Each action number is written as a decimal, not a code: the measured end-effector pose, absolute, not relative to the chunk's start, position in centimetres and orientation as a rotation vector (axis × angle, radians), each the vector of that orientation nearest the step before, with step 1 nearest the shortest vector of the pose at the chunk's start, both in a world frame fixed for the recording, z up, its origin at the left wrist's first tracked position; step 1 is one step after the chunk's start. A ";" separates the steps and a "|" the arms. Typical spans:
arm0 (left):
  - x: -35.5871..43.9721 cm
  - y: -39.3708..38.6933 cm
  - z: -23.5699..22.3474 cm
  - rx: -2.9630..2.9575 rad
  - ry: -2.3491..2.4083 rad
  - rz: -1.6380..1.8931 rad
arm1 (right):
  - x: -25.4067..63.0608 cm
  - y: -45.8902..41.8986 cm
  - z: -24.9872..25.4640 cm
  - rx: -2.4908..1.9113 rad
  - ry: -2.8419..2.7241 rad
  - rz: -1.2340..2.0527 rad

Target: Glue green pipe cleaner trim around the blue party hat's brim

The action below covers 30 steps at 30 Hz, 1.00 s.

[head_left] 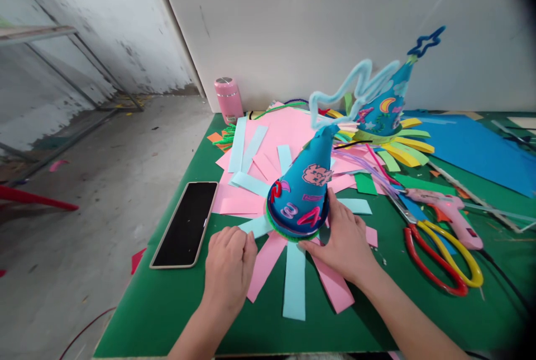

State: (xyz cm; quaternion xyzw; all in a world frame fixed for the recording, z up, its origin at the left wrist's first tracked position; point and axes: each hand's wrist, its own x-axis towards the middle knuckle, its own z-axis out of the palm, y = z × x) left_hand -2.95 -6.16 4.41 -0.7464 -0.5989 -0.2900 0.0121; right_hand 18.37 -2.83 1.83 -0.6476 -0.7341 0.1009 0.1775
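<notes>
A blue cone party hat (307, 181) stands on the table with a ring of pink and light blue strips spread out around its base. It carries a pink cloud-like shape, coloured letters and a fuzzy green rim. My right hand (345, 237) is closed round the hat's lower right side, thumb at the front rim. Left of the hat, my left hand (229, 257) is curled, its fingers closed at the outer end of a light blue strip (257, 227). The fingertips of that hand are hidden under it. A light blue fuzzy wire (355, 95) shows behind the hat's tip.
At left lies a phone (184, 225); a pink bottle (229, 100) stands behind. Right are scissors (438, 259), a pink glue gun (450, 212) and a blue sheet (473, 148). Another decorated cone hat (383, 106) stands at the back. Loose pink sheets (285, 123) lie behind the nearer hat.
</notes>
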 end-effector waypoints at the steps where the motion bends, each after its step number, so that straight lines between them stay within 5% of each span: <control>1: -3.0 -5.9 4.3 -2.330 -1.861 -0.903 | 18.3 -2.8 1.8 -1.823 -2.075 0.287; 30: -1.0 -2.8 0.7 -2.547 -1.963 -0.975 | 16.8 -2.7 1.4 -1.791 -1.988 0.146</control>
